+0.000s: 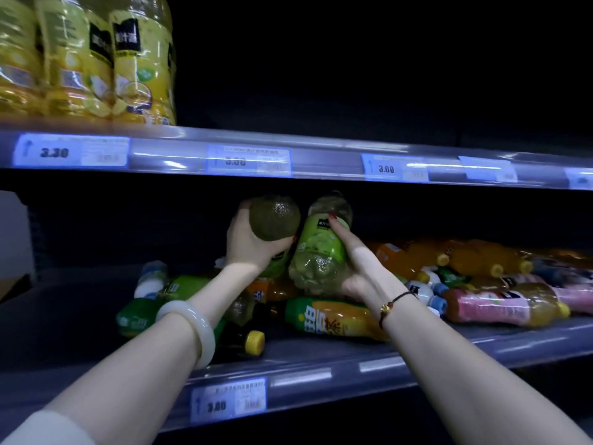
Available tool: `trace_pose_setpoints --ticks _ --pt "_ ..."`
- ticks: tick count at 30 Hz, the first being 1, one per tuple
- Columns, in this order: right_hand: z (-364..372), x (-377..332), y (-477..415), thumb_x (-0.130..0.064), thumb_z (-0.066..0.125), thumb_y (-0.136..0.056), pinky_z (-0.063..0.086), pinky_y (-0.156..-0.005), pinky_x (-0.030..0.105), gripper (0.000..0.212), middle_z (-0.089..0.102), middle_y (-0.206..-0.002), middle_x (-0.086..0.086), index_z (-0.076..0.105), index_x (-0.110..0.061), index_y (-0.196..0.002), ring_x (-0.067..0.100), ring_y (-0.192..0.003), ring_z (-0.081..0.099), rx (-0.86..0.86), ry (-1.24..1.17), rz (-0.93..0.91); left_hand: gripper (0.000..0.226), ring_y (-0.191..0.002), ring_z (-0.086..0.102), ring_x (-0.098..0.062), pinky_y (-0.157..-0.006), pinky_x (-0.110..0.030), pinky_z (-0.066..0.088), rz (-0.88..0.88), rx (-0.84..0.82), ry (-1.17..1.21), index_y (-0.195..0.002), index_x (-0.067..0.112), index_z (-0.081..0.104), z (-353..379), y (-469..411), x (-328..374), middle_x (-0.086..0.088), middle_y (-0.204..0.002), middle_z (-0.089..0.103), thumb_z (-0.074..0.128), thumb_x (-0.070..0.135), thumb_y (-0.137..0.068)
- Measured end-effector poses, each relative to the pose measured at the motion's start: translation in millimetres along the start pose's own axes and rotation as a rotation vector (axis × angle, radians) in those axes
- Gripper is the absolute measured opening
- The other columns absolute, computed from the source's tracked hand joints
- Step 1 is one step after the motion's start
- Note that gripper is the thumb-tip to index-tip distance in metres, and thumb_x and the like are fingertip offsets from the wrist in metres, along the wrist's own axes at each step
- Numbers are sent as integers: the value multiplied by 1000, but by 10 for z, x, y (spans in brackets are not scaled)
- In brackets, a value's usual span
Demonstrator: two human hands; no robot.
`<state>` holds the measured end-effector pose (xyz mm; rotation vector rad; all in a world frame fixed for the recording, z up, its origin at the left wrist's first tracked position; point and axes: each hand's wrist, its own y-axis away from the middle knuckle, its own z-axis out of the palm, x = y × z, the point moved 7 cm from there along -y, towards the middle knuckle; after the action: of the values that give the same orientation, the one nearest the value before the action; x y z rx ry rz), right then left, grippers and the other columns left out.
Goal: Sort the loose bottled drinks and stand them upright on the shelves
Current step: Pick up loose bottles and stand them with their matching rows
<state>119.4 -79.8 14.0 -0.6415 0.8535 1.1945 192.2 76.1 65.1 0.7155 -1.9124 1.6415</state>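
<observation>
Item 1: clear plastic bottle of dark green drink [274, 218], its round base turned to the viewer, gripped by the left hand [250, 242] with the fingers curled round its body.

Item 2: clear plastic bottle with a green label [321, 245], gripped by the right hand [356, 268], thumb and fingers wrapped round it.

Both are held close side by side above the heap of loose bottles [337, 319] on the grey lower shelf [417, 354]. Long axes are tilted, bases near, necks far and raised. A turn to vertical is judged needed before standing. The shelf floor left of the heap lies nearer the left hand.
</observation>
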Motion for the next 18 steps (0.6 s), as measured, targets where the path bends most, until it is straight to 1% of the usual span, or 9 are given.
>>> trace_pose_setpoints --ticks 2,4,6,7,9,11,13,16,18 --pt "91 61 122 -42 69 -78 55 -80 46 51 69 -93 18 64 -5 -113 31 -82 68 -11 1 -37 84 -112 57 -26 -95 -39 48 -6 10 36 -124 16 49 -78 121 56 -10 -121 60 90 26 -51" --pt "144 140 269 -41 64 -82 55 -79 45 42 69 -88 16 65 -6 -107 30 -78 67 -25 5 -59 83 -108 59 -22 -93 -33 48 16 12 71 -121 21 49 -182 266 141 -5 -116 62 89 27 -49" --pt "168 236 417 -39 60 -84 52 -83 47 35 68 -83 14 67 -8 -98 29 -75 65 -41 -7 -60 82 -105 59 -18 -89 -24 46 50 24 76 -121 23 49 -289 409 240 2 -112 62 90 24 -51" --pt "174 278 496 -38 59 -84 51 -85 48 33 69 -82 14 67 -8 -97 29 -75 65 -46 -12 -68 82 -104 59 -16 -87 -23 45 66 32 74 -121 25 48 -346 479 300 4 -111 61 89 27 -51" --pt "151 322 635 -34 59 -86 52 -85 47 32 71 -84 14 67 -7 -100 28 -76 66 -39 -28 -108 80 -103 59 -16 -88 -30 48 87 33 76 -118 31 46 -433 602 429 3 -112 61 86 36 -49" --pt "127 326 788 -30 60 -85 53 -86 47 35 71 -92 16 65 -5 -109 30 -82 66 -39 -44 -149 80 -104 58 -18 -87 -35 50 98 12 85 -117 33 45 -480 708 551 0 -113 60 87 37 -50" --pt "90 320 970 -28 60 -85 52 -90 50 39 70 -100 18 63 -5 -116 32 -87 66 -35 4 -190 79 -105 57 -18 -82 -29 48 100 -17 106 -119 32 45 -505 818 683 -2 -114 59 89 31 -53" --pt "12 312 1294 -25 60 -85 51 -92 51 34 71 -98 16 63 -6 -114 32 -87 67 -15 118 -248 77 -102 58 -15 -77 -19 47 76 -15 121 -119 27 47 -557 1029 852 1 -112 61 90 27 -54" --pt "-70 315 1520 -25 66 -79 52 -90 51 45 70 -104 17 61 -5 -118 33 -91 67 21 221 -276 77 -100 60 -14 -82 -26 52 27 -15 138 -117 26 49 -589 1224 911 6 -107 62 91 27 -53"
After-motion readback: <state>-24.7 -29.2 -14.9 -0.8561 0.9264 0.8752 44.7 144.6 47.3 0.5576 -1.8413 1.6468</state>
